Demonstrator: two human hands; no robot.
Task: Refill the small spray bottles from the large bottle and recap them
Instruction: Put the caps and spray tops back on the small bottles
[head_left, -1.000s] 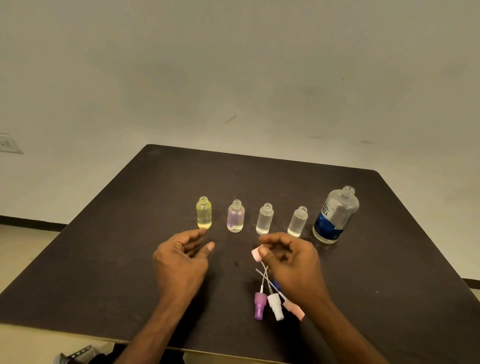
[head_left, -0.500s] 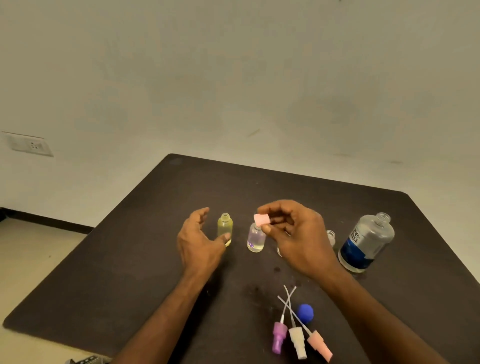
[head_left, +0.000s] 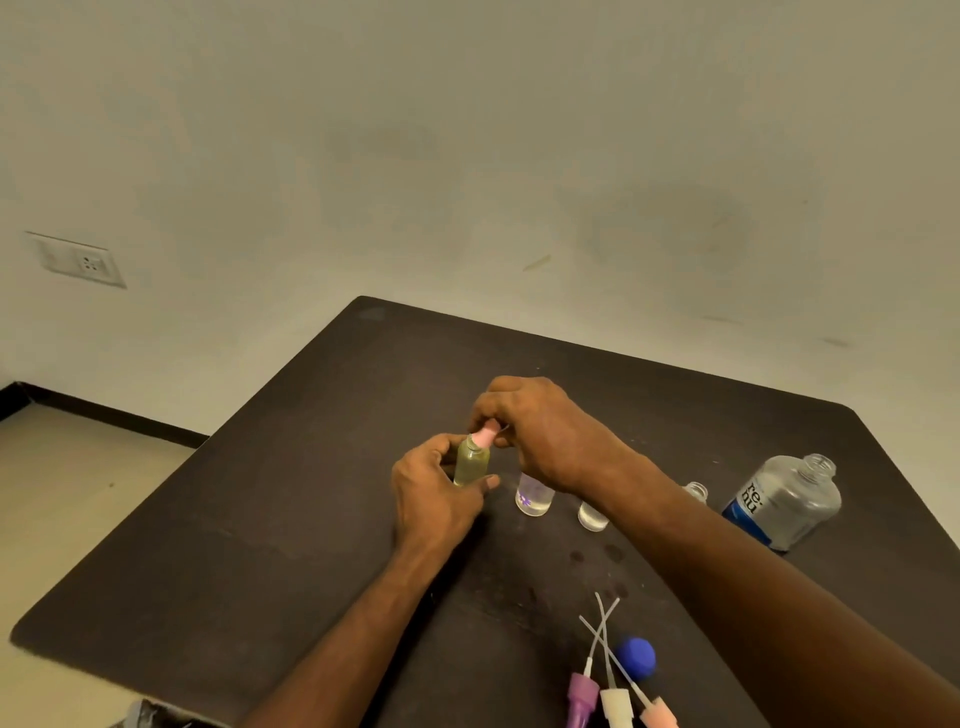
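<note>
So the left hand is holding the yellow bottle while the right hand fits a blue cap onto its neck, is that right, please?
Not quite: the cap at the neck is pink, not blue, as the head view shows. The left hand does hold the yellow bottle while the right hand fits it. The blue cap lies on the table.

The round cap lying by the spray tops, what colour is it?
Blue. The round cap shows clearly in the head view, near the table's front edge.

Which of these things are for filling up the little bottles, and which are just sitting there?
For the job:
left hand holding yellow bottle
right hand with pink spray cap
clear small bottles
large bottle
loose spray caps
blue cap

Just there:
wall socket
dark table
</note>
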